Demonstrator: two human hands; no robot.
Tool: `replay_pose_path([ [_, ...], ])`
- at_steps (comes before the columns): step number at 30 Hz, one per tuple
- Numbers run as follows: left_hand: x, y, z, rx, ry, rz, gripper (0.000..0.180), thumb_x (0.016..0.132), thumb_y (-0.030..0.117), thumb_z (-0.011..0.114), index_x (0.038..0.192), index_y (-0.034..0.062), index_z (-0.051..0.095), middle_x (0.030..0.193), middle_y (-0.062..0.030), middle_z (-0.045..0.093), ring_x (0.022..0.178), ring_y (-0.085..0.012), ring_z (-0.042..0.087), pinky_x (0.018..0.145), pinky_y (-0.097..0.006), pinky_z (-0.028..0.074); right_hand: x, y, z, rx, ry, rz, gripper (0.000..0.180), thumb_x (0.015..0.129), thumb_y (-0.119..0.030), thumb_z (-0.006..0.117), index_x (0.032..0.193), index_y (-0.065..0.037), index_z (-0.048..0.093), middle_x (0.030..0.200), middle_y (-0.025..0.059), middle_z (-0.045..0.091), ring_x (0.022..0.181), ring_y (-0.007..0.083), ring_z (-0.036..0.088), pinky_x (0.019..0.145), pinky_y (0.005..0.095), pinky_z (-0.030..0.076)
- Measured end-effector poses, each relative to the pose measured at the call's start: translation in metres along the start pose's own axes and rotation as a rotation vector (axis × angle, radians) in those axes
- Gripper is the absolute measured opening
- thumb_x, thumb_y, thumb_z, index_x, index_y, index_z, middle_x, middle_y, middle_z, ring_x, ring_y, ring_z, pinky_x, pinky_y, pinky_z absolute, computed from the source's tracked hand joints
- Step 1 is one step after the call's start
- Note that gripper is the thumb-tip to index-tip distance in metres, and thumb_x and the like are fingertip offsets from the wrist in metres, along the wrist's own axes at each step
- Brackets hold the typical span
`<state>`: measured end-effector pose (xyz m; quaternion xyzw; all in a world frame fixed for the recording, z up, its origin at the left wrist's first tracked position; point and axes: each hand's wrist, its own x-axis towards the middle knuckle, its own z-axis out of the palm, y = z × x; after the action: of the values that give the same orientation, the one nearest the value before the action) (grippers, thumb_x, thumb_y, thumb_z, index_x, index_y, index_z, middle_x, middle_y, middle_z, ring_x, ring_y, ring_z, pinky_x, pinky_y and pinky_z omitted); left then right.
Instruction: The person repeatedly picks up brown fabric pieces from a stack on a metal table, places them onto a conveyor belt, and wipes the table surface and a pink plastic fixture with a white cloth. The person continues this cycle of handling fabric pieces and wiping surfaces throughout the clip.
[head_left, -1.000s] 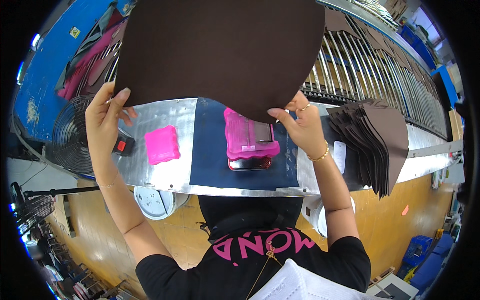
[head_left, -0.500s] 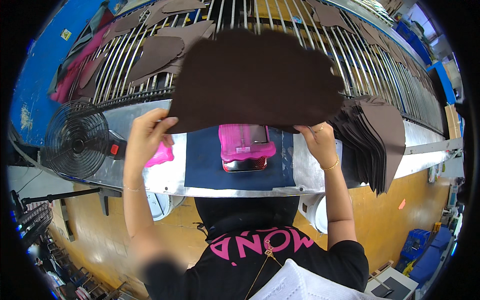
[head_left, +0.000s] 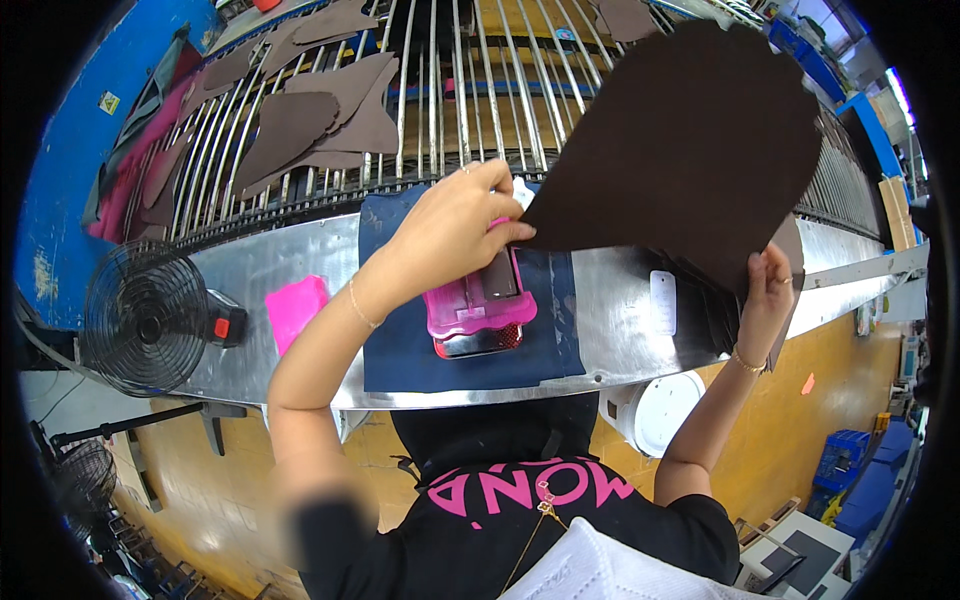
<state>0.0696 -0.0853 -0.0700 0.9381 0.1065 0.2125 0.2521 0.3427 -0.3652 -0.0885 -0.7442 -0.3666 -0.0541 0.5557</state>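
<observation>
A large dark brown sheet (head_left: 690, 140) with a scalloped edge, leather-like, hangs raised between my hands. My left hand (head_left: 460, 225) pinches its left corner above the dark blue mat (head_left: 400, 355). On the lower right edge, my right hand (head_left: 768, 285) grips the sheet between thumb and fingers. Beneath that hand lies a stack of similar brown sheets (head_left: 705, 310), partly covered. A pink wavy-edged holder (head_left: 470, 317) with a dark panel rests on the mat, partly hidden by my left hand.
Metal rods (head_left: 460, 110) form a rack behind the metal table (head_left: 615, 350), with brown pieces (head_left: 290, 130) lying on it. A black fan (head_left: 150, 320) and a pink block (head_left: 297, 305) are at left. A white tag (head_left: 663, 302) lies near the stack. White buckets (head_left: 665, 410) stand below.
Both hands have carried the brown sheet to the right, over the stack. My left hand has crossed to above the pink holder, and the sheet now tilts up toward the right.
</observation>
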Motion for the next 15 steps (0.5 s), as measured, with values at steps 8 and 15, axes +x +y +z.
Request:
replay_pose_path([
  [8,0.043,-0.103,0.004,0.074,0.222,-0.318,0.027,0.074,0.026,0.078,0.083,0.0012,0.073,0.087,-0.0103,0.057,0.081,-0.0269,0.058,0.073,-0.036,0.046,0.081,-0.016,0.115,-0.355,-0.074,-0.029,0.031,0.089,-0.029,0.066,0.102,0.000,0.067,0.081,0.0114,0.069,0.072,0.0174,0.065,0.069,0.0292,0.049],
  [15,0.064,-0.212,0.051,0.307,0.069,-0.499,0.027,0.070,0.035,0.080,0.083,0.0118,0.077,0.092,-0.0150,0.062,0.094,-0.0326,0.061,0.082,-0.044,0.048,0.136,0.065,0.244,-0.780,-0.238,-0.005,0.017,0.085,-0.033,0.067,0.089,-0.018,0.072,0.087,0.0057,0.072,0.084,0.0243,0.068,0.083,0.0471,0.039],
])
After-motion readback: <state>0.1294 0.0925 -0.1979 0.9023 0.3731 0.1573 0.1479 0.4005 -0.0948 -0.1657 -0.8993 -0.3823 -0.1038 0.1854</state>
